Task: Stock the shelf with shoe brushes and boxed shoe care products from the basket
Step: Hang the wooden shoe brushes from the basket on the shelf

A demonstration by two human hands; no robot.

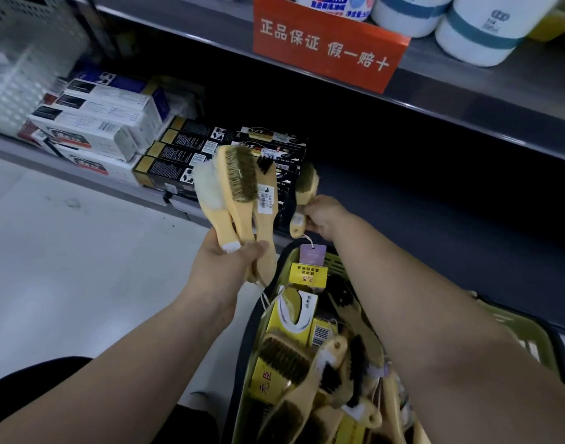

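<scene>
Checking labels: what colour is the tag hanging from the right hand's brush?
Pale purple; the tag dangles from the brush in the right hand, head view.

The left hand [229,264] grips a bunch of wooden brushes [239,187] by their handles. The right hand [322,217] holds a single brush [306,187] by its handle above the green basket [337,266], which carries more brushes and yellow boxes [308,275]. Black boxes [185,158] and white boxes [95,126] lie on the shelf [402,193]

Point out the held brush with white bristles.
The leftmost brush in the left hand's bundle; the other brushes, the right hand's included, show brown or black bristles.
</scene>
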